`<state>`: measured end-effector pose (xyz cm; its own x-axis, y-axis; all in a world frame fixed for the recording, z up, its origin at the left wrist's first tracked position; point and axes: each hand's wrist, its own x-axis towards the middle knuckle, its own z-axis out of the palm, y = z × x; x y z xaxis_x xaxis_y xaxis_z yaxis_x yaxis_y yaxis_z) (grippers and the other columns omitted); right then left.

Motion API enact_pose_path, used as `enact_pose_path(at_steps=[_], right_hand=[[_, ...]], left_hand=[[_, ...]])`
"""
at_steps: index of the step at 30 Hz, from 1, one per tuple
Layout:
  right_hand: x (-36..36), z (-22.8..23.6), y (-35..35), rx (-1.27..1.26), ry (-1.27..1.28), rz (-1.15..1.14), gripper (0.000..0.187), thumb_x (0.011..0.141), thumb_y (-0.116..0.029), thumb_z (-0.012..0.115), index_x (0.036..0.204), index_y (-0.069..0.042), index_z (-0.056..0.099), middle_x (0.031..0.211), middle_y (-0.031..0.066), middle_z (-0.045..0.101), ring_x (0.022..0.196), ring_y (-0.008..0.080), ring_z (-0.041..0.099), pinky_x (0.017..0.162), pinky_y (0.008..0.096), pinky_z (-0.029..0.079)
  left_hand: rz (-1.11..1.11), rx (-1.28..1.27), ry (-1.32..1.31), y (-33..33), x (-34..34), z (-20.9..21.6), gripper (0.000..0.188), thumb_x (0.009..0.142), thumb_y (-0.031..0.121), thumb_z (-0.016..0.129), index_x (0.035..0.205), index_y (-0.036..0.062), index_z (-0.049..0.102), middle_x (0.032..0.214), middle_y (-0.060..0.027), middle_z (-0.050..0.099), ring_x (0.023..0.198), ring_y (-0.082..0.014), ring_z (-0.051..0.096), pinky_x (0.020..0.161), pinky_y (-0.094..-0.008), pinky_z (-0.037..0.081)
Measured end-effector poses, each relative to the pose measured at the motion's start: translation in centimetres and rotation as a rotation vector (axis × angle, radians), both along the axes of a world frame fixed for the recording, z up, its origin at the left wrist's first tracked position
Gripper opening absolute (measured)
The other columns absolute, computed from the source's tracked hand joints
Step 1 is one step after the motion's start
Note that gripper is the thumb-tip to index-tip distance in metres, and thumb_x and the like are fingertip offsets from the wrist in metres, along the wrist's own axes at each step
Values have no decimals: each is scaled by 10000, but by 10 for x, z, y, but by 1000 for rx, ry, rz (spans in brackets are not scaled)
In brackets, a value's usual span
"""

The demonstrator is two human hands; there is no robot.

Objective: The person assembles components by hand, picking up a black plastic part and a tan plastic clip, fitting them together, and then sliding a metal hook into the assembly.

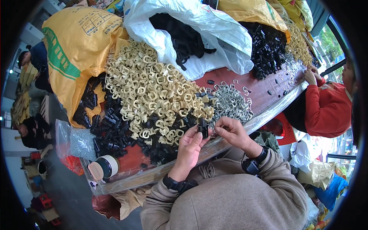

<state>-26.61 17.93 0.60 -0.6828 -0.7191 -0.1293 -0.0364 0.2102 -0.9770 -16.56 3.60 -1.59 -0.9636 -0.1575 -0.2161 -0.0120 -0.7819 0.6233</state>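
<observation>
Left hand and right hand are meeting around 1 black piece

The black piece is standing roughly upright above the near edge of the surface, probably because that spot is giving both hands easy access and a clear view. Loose stock is lying in heaps whose borders are mingling: gold-coloured clips are filling the middle, black fittings are spreading to the left, and silver-coloured clips are lying just beyond the right hand. This layout is likely putting each kind within short reach. A white sack is gaping behind the gold-coloured clips, and an orange sack is slumping at the left, perhaps serving as storage for loose parts.

The left hand is pinching the black piece between thumb and fingers, with the piece projecting above the grip. The right hand is curling inward, its thumb and index fingertip sitting close together just beside the black piece. Whether they are closing on something is too small to tell.
</observation>
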Motion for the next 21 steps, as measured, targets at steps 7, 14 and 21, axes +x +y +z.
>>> enact_pose_path(at_steps=[7, 14, 21], right_hand=[[-8, 14, -4, -100, 425, 159, 76, 758, -71, 577, 771, -21, 521, 664, 43, 493, 565, 137, 473, 491, 258, 371], [-4, 24, -5, -32, 569, 241, 101, 704, -55, 589, 763, -43, 507, 663, 84, 460, 608, 253, 498, 523, 330, 402], [-3, 26, -4, 15, 789, 259, 124, 688, -70, 593, 750, -53, 486, 661, 71, 449, 595, 248, 496, 519, 345, 394]], left_hand=[[-94, 175, -48, -1, 4, -6, 305, 849, 160, 494, 1107, 1, 451, 961, -101, 576, 873, -179, 571, 752, -264, 462], [-168, 133, -115, -1, 4, -2, 308, 829, 151, 529, 1091, -6, 483, 943, -91, 584, 823, -173, 590, 719, -240, 479], [-168, 105, -118, 0, 3, -2, 319, 807, 136, 562, 1083, -13, 505, 958, -84, 582, 823, -161, 587, 728, -247, 484]])
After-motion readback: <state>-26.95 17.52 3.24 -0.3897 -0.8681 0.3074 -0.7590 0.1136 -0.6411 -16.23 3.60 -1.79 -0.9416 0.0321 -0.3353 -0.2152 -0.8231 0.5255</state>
